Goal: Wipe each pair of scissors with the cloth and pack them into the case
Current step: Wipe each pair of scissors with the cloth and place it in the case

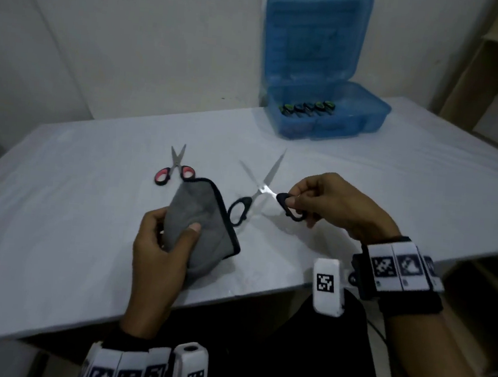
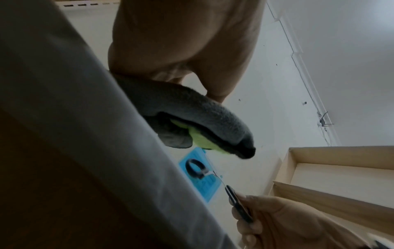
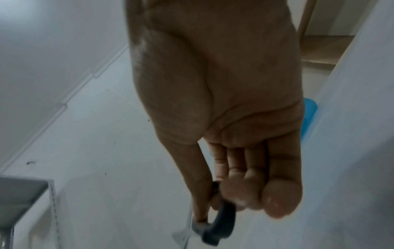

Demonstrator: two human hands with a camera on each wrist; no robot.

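Note:
My right hand (image 1: 307, 200) pinches one handle loop of the black-handled scissors (image 1: 259, 189), held above the table with the blades spread wide; the same handle (image 3: 217, 224) shows under my fingertips in the right wrist view. To its left, my left hand (image 1: 163, 241) grips a folded grey cloth (image 1: 204, 223), whose yellow-green inner side (image 2: 200, 139) shows in the left wrist view. The cloth sits just left of the free black handle loop, close to it. A red-and-black pair of scissors (image 1: 175, 167) lies on the table beyond the cloth. The blue case (image 1: 319, 104) stands open at the back right.
Several dark-handled scissors (image 1: 308, 107) lie inside the case's left compartment. The white table (image 1: 88, 203) ends at a near edge by my lap. A wall stands behind the table, and wooden shelving (image 1: 496, 75) rises at the far right.

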